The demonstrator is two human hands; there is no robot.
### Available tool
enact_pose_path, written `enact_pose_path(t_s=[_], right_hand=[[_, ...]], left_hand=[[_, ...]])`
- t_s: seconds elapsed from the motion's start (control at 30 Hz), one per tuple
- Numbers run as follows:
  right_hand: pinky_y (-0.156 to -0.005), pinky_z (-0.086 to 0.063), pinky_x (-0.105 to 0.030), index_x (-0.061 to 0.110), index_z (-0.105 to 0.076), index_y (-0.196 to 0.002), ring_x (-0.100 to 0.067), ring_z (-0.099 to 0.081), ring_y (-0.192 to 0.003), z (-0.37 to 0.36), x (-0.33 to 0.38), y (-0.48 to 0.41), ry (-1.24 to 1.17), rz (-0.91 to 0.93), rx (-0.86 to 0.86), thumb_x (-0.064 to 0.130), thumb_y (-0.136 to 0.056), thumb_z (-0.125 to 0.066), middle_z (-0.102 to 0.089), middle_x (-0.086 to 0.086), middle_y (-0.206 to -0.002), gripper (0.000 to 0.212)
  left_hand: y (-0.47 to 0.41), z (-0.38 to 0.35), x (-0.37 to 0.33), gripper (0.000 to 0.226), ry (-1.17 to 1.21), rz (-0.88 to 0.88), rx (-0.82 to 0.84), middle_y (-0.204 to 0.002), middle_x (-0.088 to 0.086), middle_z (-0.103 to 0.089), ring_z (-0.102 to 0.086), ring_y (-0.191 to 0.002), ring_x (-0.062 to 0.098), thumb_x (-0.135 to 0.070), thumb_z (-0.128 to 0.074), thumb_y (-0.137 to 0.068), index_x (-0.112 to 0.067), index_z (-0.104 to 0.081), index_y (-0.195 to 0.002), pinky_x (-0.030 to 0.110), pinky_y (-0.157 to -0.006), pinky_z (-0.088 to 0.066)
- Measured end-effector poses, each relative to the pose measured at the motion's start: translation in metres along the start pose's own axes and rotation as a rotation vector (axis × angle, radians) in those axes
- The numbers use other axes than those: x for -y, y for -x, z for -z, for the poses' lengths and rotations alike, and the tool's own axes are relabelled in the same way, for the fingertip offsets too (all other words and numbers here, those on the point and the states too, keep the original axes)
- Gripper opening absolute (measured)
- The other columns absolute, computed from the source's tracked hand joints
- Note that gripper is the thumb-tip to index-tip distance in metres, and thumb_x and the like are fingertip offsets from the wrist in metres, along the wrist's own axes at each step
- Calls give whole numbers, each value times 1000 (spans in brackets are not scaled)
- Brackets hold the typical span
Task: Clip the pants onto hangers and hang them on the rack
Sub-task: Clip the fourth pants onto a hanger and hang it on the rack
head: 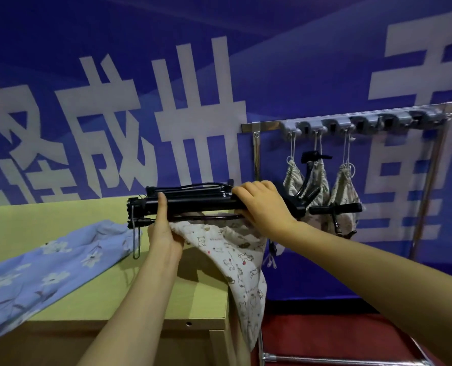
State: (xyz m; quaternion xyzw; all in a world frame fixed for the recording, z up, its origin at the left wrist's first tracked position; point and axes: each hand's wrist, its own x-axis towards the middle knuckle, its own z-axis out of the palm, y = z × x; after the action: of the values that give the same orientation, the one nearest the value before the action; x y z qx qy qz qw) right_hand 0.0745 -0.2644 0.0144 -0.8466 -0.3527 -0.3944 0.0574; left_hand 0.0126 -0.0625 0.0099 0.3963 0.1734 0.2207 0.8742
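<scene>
Head view, the only one: we see the left hand with its thumb up against the black clip hanger and its fingers pinching the top edge of the white printed pants just under the bar. The right hand has its fingers curled over the hanger's right part, gripping it. The hanger is held above the table corner, and most of the white pants drape off the edge toward the red floor. We can't tell whether any clip has bitten cloth yet. We judge the main risk is the pinch slipping, since the hanging weight would drag the pants off. The black part looks like several hangers stacked, so they could tangle or a clip could catch only a thin fold. A thin loop dangling at the left end could snag. The blue floral pants lie on the table, unclipped, partly overhanging at left. The rack is to the right with hung garments, so hooking on could knock them.
</scene>
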Motion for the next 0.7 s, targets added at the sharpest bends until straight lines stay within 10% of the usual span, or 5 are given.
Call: enact_pose_path(t_s=[0.27,0.4,0.5,0.7], right_hand=[[-94,-39,-25,13,-57,-114,-14,-51,-107,2,40,30,-385,45,-185,18,-88,-53,-60,-4,-112,27],[-70,-47,-16,14,-57,-111,-7,-56,-80,11,72,24,-1344,-590,207,39,-90,-56,-60,2,-95,32],[-71,-53,-23,0,-59,-111,-17,-67,-80,7,69,4,-2074,-987,-12,33,-87,-61,-68,-11,-96,42],[-99,-48,-48,5,-65,-96,-30,-65,-101,19,54,-23,-2377,-1114,-293,17,-88,-64,-68,-16,-102,14]], left_hand=[[1,-15,15,33,5,-43,-115,-85,5,-64,-65,-73,17,-40,-71,-79,-11,-58,-83,27,-58,-53],[3,-21,18,30,29,-19,-66,-82,4,-62,-63,-68,15,-40,-70,-80,-13,-58,-79,24,-53,-54],[5,-23,19,32,24,-14,13,-91,8,-67,-67,-78,19,-41,-70,-79,-11,-62,-86,28,-64,-57],[16,-24,25,20,-71,-8,191,-82,11,-61,-61,-77,23,-23,-66,-85,-5,-59,-79,32,-77,-51]])
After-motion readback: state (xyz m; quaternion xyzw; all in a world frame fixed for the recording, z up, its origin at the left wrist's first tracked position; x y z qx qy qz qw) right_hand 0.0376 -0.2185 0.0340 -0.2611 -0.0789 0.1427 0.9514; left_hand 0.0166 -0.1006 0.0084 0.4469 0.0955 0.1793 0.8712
